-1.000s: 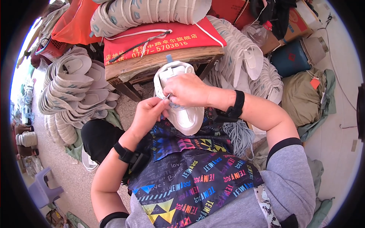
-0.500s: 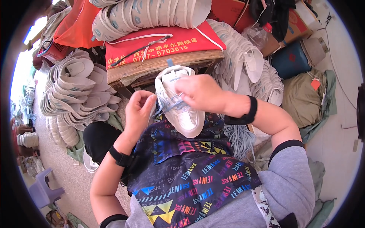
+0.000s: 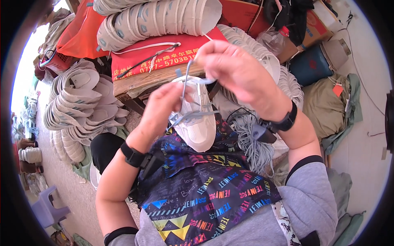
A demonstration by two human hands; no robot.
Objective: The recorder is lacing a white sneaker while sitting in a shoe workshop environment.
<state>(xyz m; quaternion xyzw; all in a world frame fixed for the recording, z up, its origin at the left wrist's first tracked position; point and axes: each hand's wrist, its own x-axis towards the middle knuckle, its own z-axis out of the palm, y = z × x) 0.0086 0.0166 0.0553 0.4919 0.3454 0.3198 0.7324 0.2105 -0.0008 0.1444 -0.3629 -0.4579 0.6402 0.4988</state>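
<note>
A white shoe upper [image 3: 198, 137] stands toe toward me above my lap, its heel end by the wooden table edge. A blue-grey shoelace [image 3: 195, 114] crosses its front and runs up from it. My right hand [image 3: 236, 67] is raised over the shoe's far end, its thumb and forefinger closed on the lace near its upper end. Lower and to the left, my left hand [image 3: 162, 104] is closed beside the shoe's opening, its fingers pinching the same lace. Both hands partly cover the shoe's far end.
A wooden table [image 3: 143, 78] under a red cloth [image 3: 139, 53] bears nested shoe uppers [image 3: 160, 20]. More stacked uppers [image 3: 78, 94] lie on the left. A bundle of blue-grey laces [image 3: 256, 149] hangs right of my lap. A purple stool [image 3: 51, 207] stands lower left.
My right hand has risen away from the shoe's front, drawing the lace up with it. The left hand has moved right and in over the shoe, onto the lace.
</note>
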